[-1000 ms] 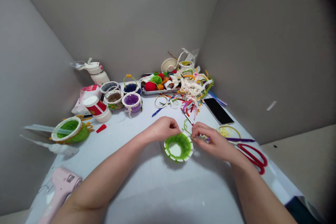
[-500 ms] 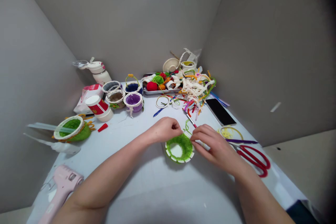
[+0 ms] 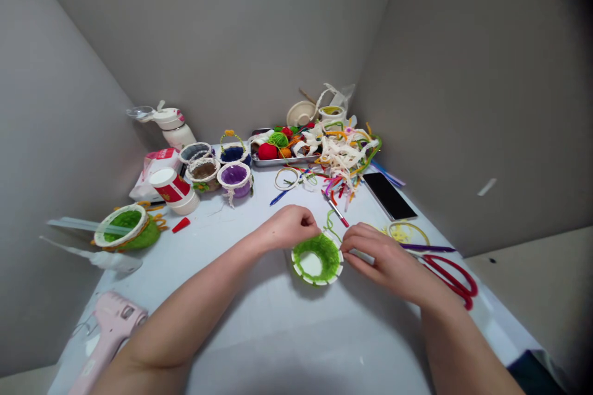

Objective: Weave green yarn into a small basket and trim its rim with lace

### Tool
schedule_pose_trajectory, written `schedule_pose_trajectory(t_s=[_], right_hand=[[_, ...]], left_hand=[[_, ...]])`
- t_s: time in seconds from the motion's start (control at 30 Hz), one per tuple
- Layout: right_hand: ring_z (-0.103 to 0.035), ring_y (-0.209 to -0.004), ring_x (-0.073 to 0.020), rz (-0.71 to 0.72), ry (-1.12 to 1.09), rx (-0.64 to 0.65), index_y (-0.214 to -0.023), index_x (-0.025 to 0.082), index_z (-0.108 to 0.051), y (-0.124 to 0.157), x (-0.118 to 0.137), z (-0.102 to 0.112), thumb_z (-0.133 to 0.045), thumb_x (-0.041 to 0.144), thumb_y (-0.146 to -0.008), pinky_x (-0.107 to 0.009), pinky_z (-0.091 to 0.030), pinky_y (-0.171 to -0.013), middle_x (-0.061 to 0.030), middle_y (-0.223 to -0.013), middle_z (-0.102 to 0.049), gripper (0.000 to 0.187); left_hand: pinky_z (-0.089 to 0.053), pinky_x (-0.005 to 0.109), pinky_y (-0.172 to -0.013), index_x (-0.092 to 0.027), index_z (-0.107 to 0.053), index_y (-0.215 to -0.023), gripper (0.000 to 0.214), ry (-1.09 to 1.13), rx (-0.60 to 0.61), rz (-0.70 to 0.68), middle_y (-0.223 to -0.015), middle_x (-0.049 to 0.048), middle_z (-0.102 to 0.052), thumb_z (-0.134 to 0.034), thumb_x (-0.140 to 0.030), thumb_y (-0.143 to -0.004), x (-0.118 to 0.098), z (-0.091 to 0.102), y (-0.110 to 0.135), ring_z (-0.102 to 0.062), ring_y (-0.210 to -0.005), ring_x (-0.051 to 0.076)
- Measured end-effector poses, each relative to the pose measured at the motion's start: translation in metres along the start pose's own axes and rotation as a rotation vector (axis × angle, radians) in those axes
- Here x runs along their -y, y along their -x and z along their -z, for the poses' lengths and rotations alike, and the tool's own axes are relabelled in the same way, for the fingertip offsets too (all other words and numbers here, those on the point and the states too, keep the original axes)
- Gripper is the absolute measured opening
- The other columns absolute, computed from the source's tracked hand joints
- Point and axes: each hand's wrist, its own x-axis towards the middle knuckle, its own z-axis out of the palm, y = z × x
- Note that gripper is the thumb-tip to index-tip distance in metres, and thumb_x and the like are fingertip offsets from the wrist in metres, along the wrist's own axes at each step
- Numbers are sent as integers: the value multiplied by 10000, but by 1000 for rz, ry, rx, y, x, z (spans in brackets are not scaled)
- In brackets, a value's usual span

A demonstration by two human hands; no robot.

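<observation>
A small paper cup (image 3: pixel 340 268) with a notched white rim stands on the table, its inside wound with green yarn (image 3: pixel 330 254) and its round white bottom showing. My left hand (image 3: pixel 294 225) is closed in a pinch at the cup's far rim. At the right side of the rim is my right hand (image 3: pixel 377 256), fingers curled together beside the cup. A loose strand of green yarn (image 3: pixel 329 221) trails behind the cup and runs toward the right fingertips, which seem to pinch it. The exact grip of both hands is partly hidden by the fingers.
Red-handled scissors (image 3: pixel 451 278), a phone (image 3: pixel 389 196) and a red-and-white pen (image 3: pixel 334 208) lie to the right. At the back are a tray (image 3: pixel 282 162) of yarn balls and tangled scraps. Finished little baskets (image 3: pixel 235 182) and a pink glue gun (image 3: pixel 111 327) are on the left.
My right hand has shifted slightly right, away from the cup's rim, uncovering more of the pen and the green strand. My left hand stays at the far rim.
</observation>
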Motion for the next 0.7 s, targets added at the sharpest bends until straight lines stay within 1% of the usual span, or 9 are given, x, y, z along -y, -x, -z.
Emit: schedule_pose_trajectory(t_s=[0.07, 0.13, 0.23, 0.3, 0.33, 0.47, 0.6, 0.7], right_hand=[[-573, -871, -195, -28, -38, 7, -895, 210, -631, -2, -4, -4, -508, 234, -943, -329, -466, -778, -77, -915, -634, 135], [-571, -836, -178, -86, -78, 4, -868, 204, -627, -4, -8, -9, -515, 225, -931, -305, -457, -757, -59, -883, -629, 131], [-558, -781, -157, -161, -161, -20, -843, 194, -620, -10, -14, -20, -510, 218, -920, -272, -443, -721, -36, -836, -621, 136], [-560, -782, -152, -176, -224, -38, -852, 189, -622, -14, -15, -26, -496, 227, -927, -259, -440, -718, -35, -847, -626, 152], [-564, -790, -152, -176, -251, -47, -861, 188, -626, -16, -15, -28, -491, 233, -932, -255, -441, -724, -37, -858, -630, 159], [-576, -827, -157, -168, -304, -62, -876, 190, -637, -20, -13, -33, -486, 248, -938, -256, -447, -758, -45, -890, -643, 173], [-584, -851, -162, -174, -321, -45, -908, 190, -639, -17, -15, -31, -496, 262, -932, -263, -461, -775, -54, -931, -654, 162], [-595, -857, -169, -184, -342, -19, -916, 191, -635, -13, -18, -24, -520, 264, -906, -276, -474, -793, -50, -952, -666, 137]], left_hand=[[-411, 222, -589, -153, -688, -752, 219, 0, -1, -4, -733, 14, -682, -548, -320, -726, 1, 1, 0, -578, -674, 136], [-401, 219, -572, -149, -684, -757, 215, -14, 9, -10, -723, 13, -671, -541, -306, -719, 2, 3, 1, -562, -654, 131], [-389, 215, -547, -146, -676, -758, 200, -53, 84, -4, -689, 7, -653, -534, -272, -695, 1, 9, 3, -539, -617, 124], [-400, 213, -559, -151, -676, -773, 196, -68, 137, -5, -703, 7, -661, -543, -263, -684, -1, 13, 5, -550, -629, 128], [-413, 215, -577, -153, -680, -790, 200, -63, 145, -11, -730, 11, -674, -555, -268, -684, -2, 14, 6, -563, -648, 132], [-455, 224, -666, -161, -701, -876, 248, 44, 105, -69, -844, 28, -713, -604, -326, -719, -5, 6, 5, -618, -746, 149], [-453, 222, -651, -146, -715, -820, 262, 96, 81, -84, -773, 26, -710, -609, -375, -748, -3, -6, 1, -610, -722, 148], [-451, 220, -635, -141, -719, -795, 246, 86, 51, -62, -755, 26, -710, -587, -343, -745, -1, -9, 0, -604, -702, 143]])
